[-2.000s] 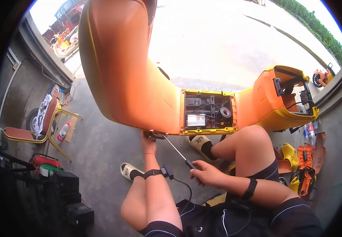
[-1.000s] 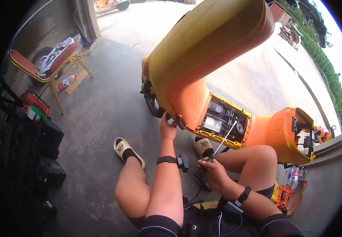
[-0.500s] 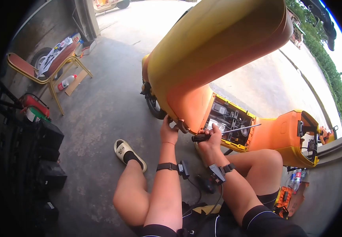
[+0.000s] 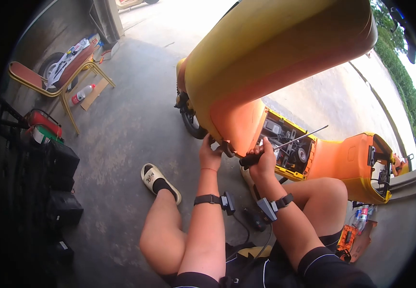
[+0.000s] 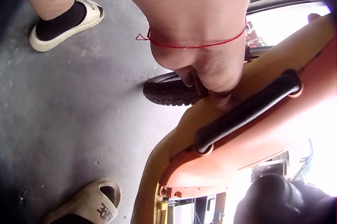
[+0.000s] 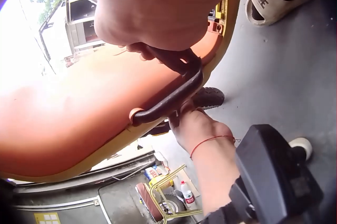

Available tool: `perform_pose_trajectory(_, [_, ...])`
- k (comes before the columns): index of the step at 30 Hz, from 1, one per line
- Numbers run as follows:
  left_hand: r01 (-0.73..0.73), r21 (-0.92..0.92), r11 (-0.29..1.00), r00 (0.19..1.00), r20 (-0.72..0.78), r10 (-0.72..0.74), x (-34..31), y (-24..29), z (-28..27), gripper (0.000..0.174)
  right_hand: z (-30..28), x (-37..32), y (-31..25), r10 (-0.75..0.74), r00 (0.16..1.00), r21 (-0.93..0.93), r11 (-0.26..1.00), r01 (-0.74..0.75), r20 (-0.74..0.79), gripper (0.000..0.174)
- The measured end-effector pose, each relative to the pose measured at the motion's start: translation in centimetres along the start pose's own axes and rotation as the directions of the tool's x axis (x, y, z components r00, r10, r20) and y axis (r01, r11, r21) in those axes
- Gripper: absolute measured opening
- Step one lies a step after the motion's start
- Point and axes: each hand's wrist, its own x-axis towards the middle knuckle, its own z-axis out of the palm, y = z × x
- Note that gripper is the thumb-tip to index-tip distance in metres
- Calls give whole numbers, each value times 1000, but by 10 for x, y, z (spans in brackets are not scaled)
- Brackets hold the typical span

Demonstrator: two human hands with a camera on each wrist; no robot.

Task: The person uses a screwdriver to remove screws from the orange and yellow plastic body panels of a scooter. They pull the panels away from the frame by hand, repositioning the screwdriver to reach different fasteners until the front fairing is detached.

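Note:
In the head view my right hand (image 4: 264, 165) grips a long screwdriver (image 4: 300, 138) by its black handle. The shaft points up and right, overlapping the open compartment. My left hand (image 4: 211, 154) is at the lower edge of the orange and yellow scooter body (image 4: 236, 126), right by a black curved grab handle (image 5: 245, 111). In the left wrist view its thumb lies close under that handle and its other fingers are curled below, partly hidden; I cannot tell what they hold. From the right wrist view, the screwdriver's handle end (image 6: 171, 61) shows close to the grab handle.
An open compartment (image 4: 289, 144) in the scooter's floor shows wiring and parts. At left stand a chair (image 4: 68, 72), a bottle (image 4: 83, 94), a red item (image 4: 44, 122) and black boxes (image 4: 64, 209). Orange and yellow parts (image 4: 347, 237) lie at right.
The screwdriver's tip has left the body's underside near my left hand and now points up right. My right hand has moved forward, close to the left. The head view has turned.

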Motion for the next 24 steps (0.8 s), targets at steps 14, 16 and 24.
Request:
perform_pose_trajectory(14, [-19,-141,990,1000,-14,17,6,-26,5,65,-99,-120,-30,464,856,-761,463,-454,-227,25])
perform_pose_trajectory(16, [-20,-155,988,1000,-9,18,8,-28,6,65,-100,-130,-35,509,829,-807,376,-456,-231,26])
perform_pose_trajectory(24, [25,-37,999,1000,-3,-26,5,-21,2,67,-89,-128,-28,551,809,-875,270,-402,-202,28])
